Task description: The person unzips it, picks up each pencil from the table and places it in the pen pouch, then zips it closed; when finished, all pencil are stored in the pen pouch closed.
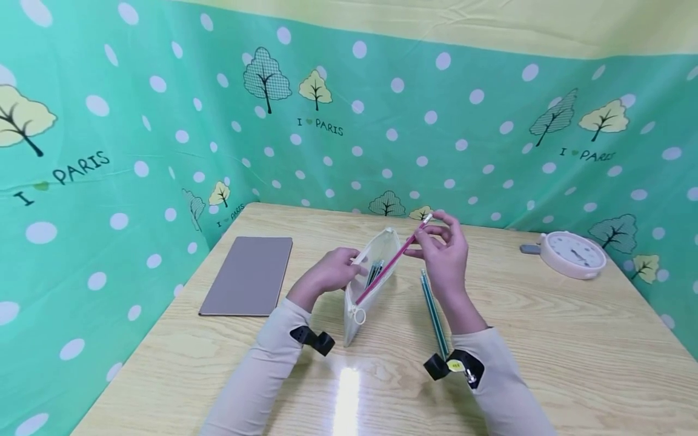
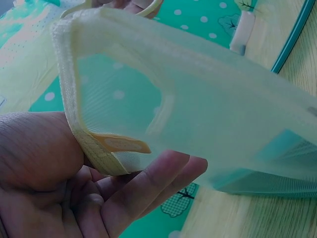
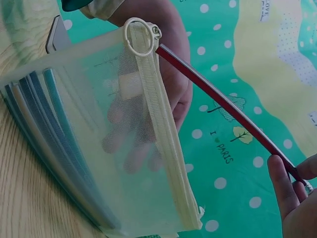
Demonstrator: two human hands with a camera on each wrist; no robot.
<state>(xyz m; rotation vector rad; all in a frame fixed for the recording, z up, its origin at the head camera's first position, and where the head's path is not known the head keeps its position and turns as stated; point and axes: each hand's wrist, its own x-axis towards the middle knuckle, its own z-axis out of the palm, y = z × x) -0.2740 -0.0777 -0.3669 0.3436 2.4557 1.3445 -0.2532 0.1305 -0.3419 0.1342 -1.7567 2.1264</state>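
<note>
A pale mesh zip pouch [image 1: 353,327] [image 2: 213,94] stands tilted over the table with its mouth open. My left hand [image 1: 335,270] [image 2: 74,186] grips its left rim, thumb on one side and fingers on the other. Several dark and teal pencils [image 1: 375,271] [image 3: 57,121] lie inside, seen through the mesh in the right wrist view. A dark pink pencil [image 1: 388,265] [image 3: 225,104] slants over the opening, its lower tip by the ring zip pull [image 1: 359,315]. Near its eraser end, my right hand [image 1: 447,257] pinches it. Teal pencils [image 1: 433,312] lie on the table beside my right wrist.
To the left lies a grey notebook [image 1: 248,275]. A round white clock [image 1: 575,254] is at the far right, with a small grey object [image 1: 529,249] at its left side. A patterned green curtain [image 1: 376,151] hangs along the table's back and left edges.
</note>
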